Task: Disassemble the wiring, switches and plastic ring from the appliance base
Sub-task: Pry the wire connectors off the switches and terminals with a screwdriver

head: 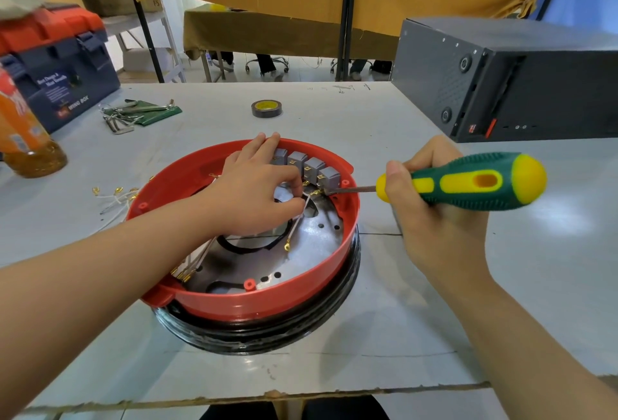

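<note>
Screwdriver [468, 183] is gripped by the right hand [431, 198], fingers curled tight round the green-and-yellow handle, thumb laid along its near end; the shaft is carried level over the red rim so that the tip is brought to the terminal at the foot of the rightmost grey switch [329, 176], seemingly to lever a connector loose; four grey switches [306, 167] are seen in a row against the far wall of the red appliance base [267, 295], just beyond the left fingertips

Left hand [257, 185] is set inside the base; forefinger and thumb are pinched narrow on a white wire [299, 218] just short of the screwdriver tip, probably so that the lead is kept taut and steady while it is prised; the outer fingers are stretched over the far rim beside the leftmost switch, apparently as a brace against the base shifting

Wire's loose end with its brass ring lug hangs below the pinching fingers over the metal plate [311, 245]; more brass-ended leads are bunched under the left wrist

Black ring [254, 332] is seated beneath the red shell on the table [418, 336], not yet separated; freed wires [113, 195] lie outside the base, left of the forearm; work is judged partway through
</note>
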`<state>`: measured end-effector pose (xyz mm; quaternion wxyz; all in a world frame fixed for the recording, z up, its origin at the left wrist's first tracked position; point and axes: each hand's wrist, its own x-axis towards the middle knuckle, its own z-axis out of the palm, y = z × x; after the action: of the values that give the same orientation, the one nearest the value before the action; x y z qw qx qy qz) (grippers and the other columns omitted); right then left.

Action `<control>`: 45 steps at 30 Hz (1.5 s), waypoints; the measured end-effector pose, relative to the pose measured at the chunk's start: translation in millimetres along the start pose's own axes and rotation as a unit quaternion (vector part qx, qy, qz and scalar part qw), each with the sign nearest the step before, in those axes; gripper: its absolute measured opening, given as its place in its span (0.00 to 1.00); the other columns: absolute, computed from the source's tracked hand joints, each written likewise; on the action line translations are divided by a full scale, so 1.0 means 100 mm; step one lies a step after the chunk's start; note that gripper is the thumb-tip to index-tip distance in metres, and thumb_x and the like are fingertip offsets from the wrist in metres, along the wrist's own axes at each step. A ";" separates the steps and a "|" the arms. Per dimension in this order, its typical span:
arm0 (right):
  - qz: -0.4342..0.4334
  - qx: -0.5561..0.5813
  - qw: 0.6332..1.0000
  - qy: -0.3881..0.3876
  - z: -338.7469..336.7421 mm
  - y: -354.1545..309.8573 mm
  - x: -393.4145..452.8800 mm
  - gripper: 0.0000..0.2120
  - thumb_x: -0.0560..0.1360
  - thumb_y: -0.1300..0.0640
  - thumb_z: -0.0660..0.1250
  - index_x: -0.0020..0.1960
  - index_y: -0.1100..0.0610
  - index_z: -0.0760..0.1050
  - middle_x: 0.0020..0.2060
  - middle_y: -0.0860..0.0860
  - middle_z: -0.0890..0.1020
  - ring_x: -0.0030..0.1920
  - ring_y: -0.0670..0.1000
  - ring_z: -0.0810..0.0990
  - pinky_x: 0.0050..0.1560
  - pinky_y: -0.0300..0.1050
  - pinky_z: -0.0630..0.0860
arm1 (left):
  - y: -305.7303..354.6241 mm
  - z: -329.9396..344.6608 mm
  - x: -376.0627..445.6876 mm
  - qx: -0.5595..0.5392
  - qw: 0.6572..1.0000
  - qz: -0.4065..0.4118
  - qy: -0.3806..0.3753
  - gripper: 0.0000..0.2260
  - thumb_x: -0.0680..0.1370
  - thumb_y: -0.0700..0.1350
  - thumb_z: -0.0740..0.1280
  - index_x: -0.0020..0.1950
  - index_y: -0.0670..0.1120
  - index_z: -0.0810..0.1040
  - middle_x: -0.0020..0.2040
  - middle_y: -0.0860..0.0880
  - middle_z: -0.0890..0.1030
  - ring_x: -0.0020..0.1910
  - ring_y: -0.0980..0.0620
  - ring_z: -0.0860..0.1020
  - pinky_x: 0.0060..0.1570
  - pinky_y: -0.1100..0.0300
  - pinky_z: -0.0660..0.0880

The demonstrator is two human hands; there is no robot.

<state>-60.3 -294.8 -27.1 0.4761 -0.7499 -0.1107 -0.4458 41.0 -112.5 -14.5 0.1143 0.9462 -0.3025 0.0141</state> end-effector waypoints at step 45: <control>0.037 0.046 0.998 -0.029 -0.04 0.05 -0.07 0.11 0.74 0.56 0.65 0.36 0.54 0.67 0.31 0.51 0.78 0.32 0.42 0.75 0.36 0.26 0.68 | 0.00 -0.02 0.02 0.003 1.000 0.001 -0.013 0.10 0.77 0.57 0.61 0.58 0.62 0.73 0.78 0.43 0.46 0.77 0.46 0.41 0.72 0.44 0.46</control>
<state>-64.2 -298.6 -35.1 0.5230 -0.7436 -0.1168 -0.3999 43.0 -113.5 -12.0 0.1073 0.9465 -0.3045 0.0026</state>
